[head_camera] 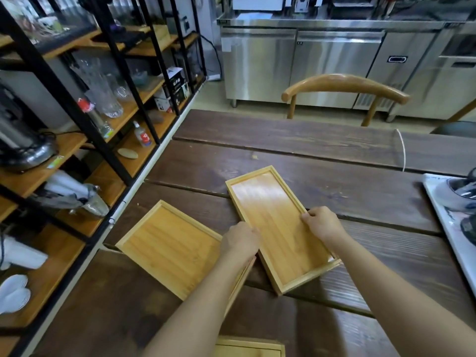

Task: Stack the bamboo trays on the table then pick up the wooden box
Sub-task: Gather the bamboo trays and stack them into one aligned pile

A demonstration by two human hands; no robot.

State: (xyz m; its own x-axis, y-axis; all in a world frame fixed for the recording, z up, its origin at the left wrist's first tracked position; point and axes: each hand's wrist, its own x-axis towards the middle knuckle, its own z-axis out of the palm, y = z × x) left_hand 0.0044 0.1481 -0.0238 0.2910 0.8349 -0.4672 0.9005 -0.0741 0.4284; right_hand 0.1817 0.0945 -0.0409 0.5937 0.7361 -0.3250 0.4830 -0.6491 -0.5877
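Observation:
A long narrow bamboo tray (273, 222) lies at a slant in the middle of the dark wooden table (322, 161). My left hand (240, 240) grips its left rim and my right hand (320, 222) grips its right rim. A wider bamboo tray (170, 251) lies to its left, near the table's left edge, partly under my left forearm. The rim of another light wooden piece (249, 347) shows at the bottom edge; whether it is a tray or the box I cannot tell.
Black-framed shelves (77, 112) with glassware and bottles run along the left. A wooden chair (345, 86) stands at the table's far side before steel cabinets. A white tray with metal items (453, 217) sits at the right edge, a white cord (401, 150) behind it.

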